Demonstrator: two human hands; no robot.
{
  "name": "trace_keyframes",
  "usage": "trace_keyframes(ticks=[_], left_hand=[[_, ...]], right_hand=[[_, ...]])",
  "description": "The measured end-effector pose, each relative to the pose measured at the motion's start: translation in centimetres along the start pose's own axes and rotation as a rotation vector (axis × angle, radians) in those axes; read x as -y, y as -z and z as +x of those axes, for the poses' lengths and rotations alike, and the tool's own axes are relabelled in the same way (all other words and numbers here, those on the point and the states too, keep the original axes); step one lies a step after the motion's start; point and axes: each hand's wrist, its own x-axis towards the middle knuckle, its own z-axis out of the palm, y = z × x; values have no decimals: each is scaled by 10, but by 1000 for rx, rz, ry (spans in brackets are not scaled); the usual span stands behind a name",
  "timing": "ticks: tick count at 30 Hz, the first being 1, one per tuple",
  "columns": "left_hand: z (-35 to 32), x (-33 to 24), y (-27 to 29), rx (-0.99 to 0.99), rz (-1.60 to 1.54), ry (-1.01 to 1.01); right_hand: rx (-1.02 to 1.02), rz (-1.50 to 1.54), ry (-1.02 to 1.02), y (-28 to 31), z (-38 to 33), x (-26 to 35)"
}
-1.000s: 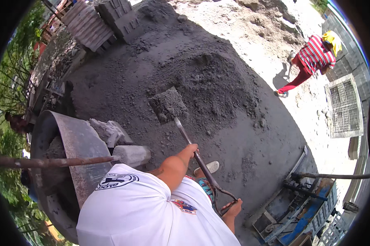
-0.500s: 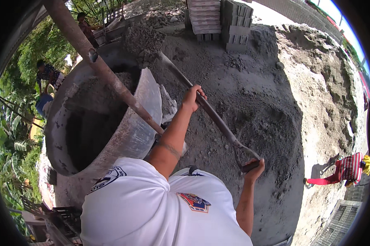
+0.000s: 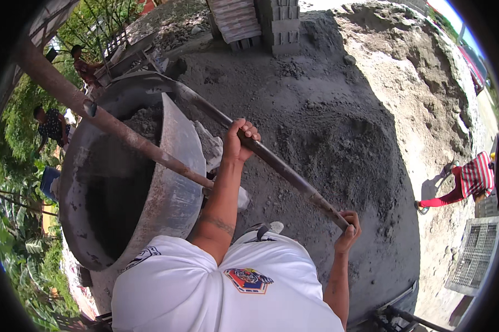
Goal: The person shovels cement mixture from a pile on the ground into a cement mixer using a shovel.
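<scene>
My left hand (image 3: pixel 240 139) is wrapped round the middle of a long-handled shovel (image 3: pixel 294 178). My right hand (image 3: pixel 347 231) closes on the grip at the shovel's near end, which now shows edge-on. The shaft slants up and left, and its blade (image 3: pixel 150 79) lies turned over at the far rim of a large concrete mixer drum (image 3: pixel 182 166). Grey sandy material (image 3: pixel 144 123) shows inside the drum's mouth. Beneath the shaft spreads a dark grey sand heap (image 3: pixel 343 146).
A rusty pipe (image 3: pixel 125 133) crosses over the drum. Concrete blocks (image 3: pixel 284 27) are stacked behind. Two people, one in red (image 3: pixel 84 67) and one in dark patterned clothes (image 3: pixel 51 124), are beyond the mixer. A person in stripes (image 3: pixel 476 175) is at right, near a grey crate (image 3: pixel 475 254).
The shovel blade has swung left to the drum's mouth and tipped; the sandy load no longer shows on it. Its grip has rotated, and both hands have kept hold. The view has shifted.
</scene>
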Motion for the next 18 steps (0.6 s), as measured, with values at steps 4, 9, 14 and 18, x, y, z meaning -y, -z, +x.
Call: trace_keyframes(ticks=[4, 9, 14, 18], left_hand=[[10, 105, -82, -22, 131, 133], [25, 287, -66, -16, 372, 427], [-33, 495, 76, -270, 615, 975], [-191, 598, 219, -525, 992, 1385]], right_hand=[[-282, 190, -302, 91, -33, -48], [-760, 458, -579, 175, -132, -91], [-1217, 475, -883, 204, -283, -87], [-1664, 370, -1293, 181, -413, -58]])
